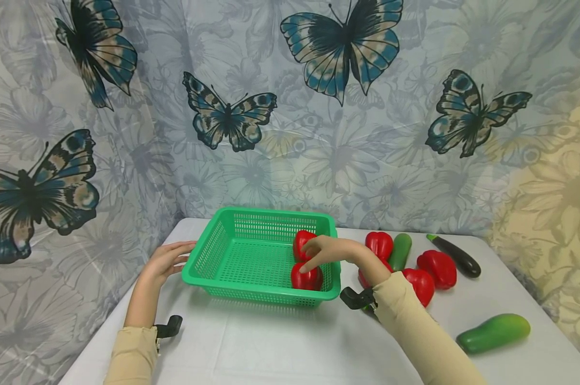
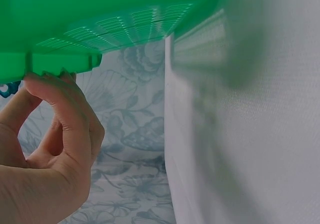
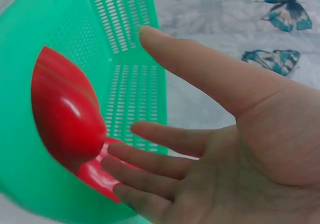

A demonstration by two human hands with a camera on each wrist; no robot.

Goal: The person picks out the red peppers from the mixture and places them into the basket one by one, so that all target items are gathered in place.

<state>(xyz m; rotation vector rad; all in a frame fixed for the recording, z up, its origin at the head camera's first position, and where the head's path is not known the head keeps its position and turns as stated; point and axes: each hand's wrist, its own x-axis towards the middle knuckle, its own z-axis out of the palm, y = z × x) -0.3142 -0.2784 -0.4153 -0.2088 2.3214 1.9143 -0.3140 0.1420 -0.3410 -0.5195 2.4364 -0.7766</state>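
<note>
Blue-grey fabric (image 1: 227, 182) printed with butterflies and flowers hangs behind a white worktop (image 1: 271, 347). Directions are given as if a clock lay centred on the basket, with 12 o'clock at its far side.

At 9 o'clock is a person's left hand (image 1: 167, 259), its arm in a beige sleeve (image 1: 133, 350). The fingertips touch the basket's left rim; the grip is loose, the fingers relaxed rather than clamped.

Next comes the green basket (image 1: 253, 262), a shallow plastic rectangle with slotted walls, on the worktop. Inside, against its right end, are two glossy red peppers: the farther pepper (image 1: 298, 248) near 3 o'clock and the nearer pepper (image 1: 309, 279) at 4 o'clock.

The right hand (image 1: 326, 250) reaches over the rim from 3 o'clock, just above these two. Its grip is apart, thumb spread well away from the fingers; whether a fingertip touches a pepper, I cannot tell.

Outside the basket, between 3 and 4 o'clock, four more red peppers (image 1: 379, 245) cluster around a green cucumber (image 1: 401, 251), partly hidden by the right arm. Farther out at 3 o'clock lies a dark eggplant (image 1: 458, 259), and at 4 o'clock a plump green vegetable (image 1: 494, 332) with a yellowish end.
</note>
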